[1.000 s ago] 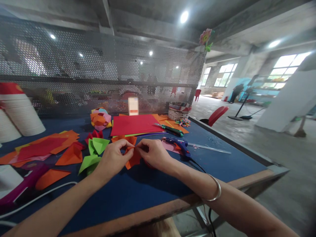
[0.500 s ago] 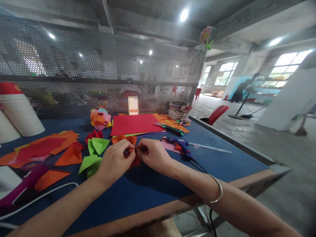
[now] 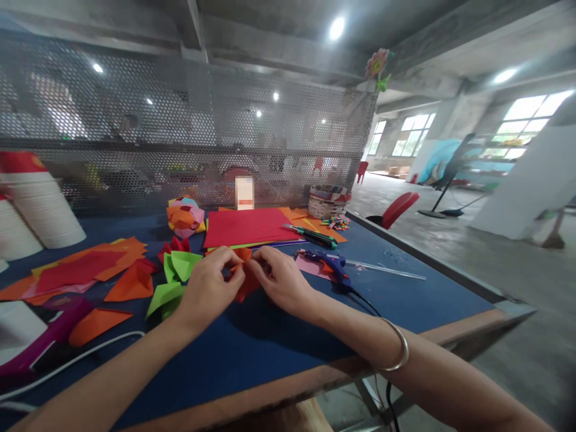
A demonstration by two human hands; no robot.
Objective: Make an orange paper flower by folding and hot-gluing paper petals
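Observation:
Between my two hands is a folded orange paper piece (image 3: pixel 246 287), partly hidden by my fingers. My left hand (image 3: pixel 215 282) pinches it from the left, thumb and forefinger closed. From the right, my right hand (image 3: pixel 281 277) grips the same piece with bent fingers. Green folded paper pieces (image 3: pixel 180 265) lie just left of my left hand, with red (image 3: pixel 174 245) and orange folded pieces (image 3: pixel 131 282) beside them. A blue glue gun (image 3: pixel 330 264) with a clear glue stick (image 3: pixel 389 270) lies right of my right hand, partly over pink paper.
Red paper sheets (image 3: pixel 249 227) and a green utility knife (image 3: pixel 312 235) lie behind my hands. Farther back are a paper ball (image 3: pixel 185 217) and a woven basket (image 3: pixel 328 201). Stacked paper cups (image 3: pixel 42 204) and a purple glue gun (image 3: pixel 49 339) occupy the left. A perforated metal panel (image 3: pixel 202 132) closes the back.
My fingertips have moved slightly apart, and more of the orange paper shows between them. The view has shifted a little; things on the table stay in place.

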